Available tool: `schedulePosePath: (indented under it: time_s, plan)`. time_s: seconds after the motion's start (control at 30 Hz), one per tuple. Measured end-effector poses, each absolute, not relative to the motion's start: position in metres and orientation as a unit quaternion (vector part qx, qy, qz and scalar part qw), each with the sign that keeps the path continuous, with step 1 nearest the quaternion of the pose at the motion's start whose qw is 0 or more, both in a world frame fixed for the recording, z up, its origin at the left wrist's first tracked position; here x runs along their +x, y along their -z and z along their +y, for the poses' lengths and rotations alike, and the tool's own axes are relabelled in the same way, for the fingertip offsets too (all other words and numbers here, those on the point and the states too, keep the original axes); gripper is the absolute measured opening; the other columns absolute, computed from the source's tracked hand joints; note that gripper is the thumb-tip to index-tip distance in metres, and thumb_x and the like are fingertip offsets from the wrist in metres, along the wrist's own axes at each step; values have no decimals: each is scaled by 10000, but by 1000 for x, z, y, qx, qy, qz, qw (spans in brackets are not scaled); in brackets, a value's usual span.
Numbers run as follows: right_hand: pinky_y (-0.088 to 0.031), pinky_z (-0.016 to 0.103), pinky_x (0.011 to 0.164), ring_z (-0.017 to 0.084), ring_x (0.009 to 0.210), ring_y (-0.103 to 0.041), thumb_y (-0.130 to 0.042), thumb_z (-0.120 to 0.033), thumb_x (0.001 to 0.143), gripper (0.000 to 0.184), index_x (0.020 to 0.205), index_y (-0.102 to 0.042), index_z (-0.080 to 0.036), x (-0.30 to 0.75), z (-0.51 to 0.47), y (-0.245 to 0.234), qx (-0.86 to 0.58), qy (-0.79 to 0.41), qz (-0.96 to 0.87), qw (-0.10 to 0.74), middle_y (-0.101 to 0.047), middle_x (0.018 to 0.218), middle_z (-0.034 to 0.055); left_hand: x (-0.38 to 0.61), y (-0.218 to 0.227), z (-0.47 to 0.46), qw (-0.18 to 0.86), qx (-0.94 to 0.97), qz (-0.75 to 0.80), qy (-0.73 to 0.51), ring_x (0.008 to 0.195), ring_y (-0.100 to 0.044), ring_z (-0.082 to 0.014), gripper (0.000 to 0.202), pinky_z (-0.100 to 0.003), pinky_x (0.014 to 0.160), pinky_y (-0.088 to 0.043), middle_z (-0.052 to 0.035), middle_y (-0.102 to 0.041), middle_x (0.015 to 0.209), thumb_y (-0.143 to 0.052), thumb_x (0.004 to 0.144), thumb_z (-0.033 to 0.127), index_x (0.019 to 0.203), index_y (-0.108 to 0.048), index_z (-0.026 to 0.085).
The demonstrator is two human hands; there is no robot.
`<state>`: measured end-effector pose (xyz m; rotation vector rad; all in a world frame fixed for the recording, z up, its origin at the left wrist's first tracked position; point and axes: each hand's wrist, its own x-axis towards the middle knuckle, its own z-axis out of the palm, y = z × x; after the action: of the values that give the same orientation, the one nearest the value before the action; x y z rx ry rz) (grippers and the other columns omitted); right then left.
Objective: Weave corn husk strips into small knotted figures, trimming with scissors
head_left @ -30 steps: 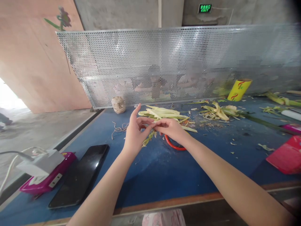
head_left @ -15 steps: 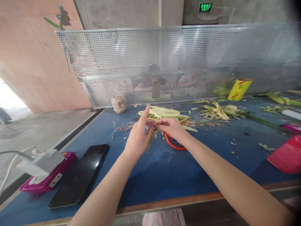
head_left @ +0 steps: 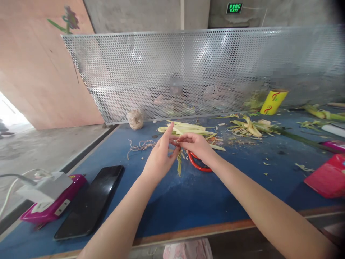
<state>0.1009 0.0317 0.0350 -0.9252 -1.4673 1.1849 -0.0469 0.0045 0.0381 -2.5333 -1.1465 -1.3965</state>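
My left hand (head_left: pixel 161 155) and my right hand (head_left: pixel 197 145) meet over the table with fingertips pinched together. A small yellow-green, knobbly piece of plant strip (head_left: pixel 179 164) hangs below the pinch; its upper end is hidden by the fingers. The left index finger points up while the thumb and other fingers close in. Just under the right hand lies a red loop handle (head_left: pixel 198 164), apparently of scissors, partly covered. Behind the hands is a pile of pale green leaf strips (head_left: pixel 188 127). Thin beige string (head_left: pixel 141 145) lies loose left of the left hand.
On the left are a black phone (head_left: pixel 90 201) and a purple power strip (head_left: pixel 54 207) with a white plug. A ball of twine (head_left: pixel 135 119) stands before the perforated metal screen (head_left: pixel 151 72). Rightward are plant scraps (head_left: pixel 252 127), a yellow roll (head_left: pixel 273 102) and a red container (head_left: pixel 327 178).
The hanging plant piece has swung to the right and now shows more fully below the fingers. Both hands stay together in nearly the same place; the view has shifted slightly.
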Motion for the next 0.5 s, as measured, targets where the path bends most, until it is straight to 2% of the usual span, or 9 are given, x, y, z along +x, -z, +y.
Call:
schedulePosePath:
  time_s: [0.07,0.23,0.33,0.5]
  plan:
    - [-343,195,422,62,467,-441,-625,-192,664,55,694,-581,-174,101,31,-35,-383,-488,-605,499,-587,617,-24,-47,-37,5,23,-818,-368,442,821,-618,-114,724,-250,709,-523,-50,-636,1024,-534,791,115,1398,-165,255]
    - [-362,206,441,77,498,-471,-615,-201,680,43,693,-587,-170,102,32,-35,-388,-490,-602,498,-582,610,-19,-48,-35,5,95,-827,-344,435,893,-617,-146,687,-322,799,-510,-69,-634,1067,-498,837,146,1408,-134,262]
    - [-366,213,448,84,513,-486,-620,-200,673,52,707,-597,-168,104,32,-37,-392,-488,-604,493,-581,613,-18,-49,-34,5,125,-837,-330,419,930,-614,-159,696,-321,796,-510,-64,-645,1064,-476,852,141,1417,-90,271]
    - [-406,228,492,83,510,-498,-583,-162,692,35,726,-583,-171,105,31,-39,-379,-497,-604,493,-596,622,-20,-52,-32,7,197,-847,-309,384,885,-633,-163,687,-314,771,-518,-66,-655,1043,-443,867,128,1424,-59,249]
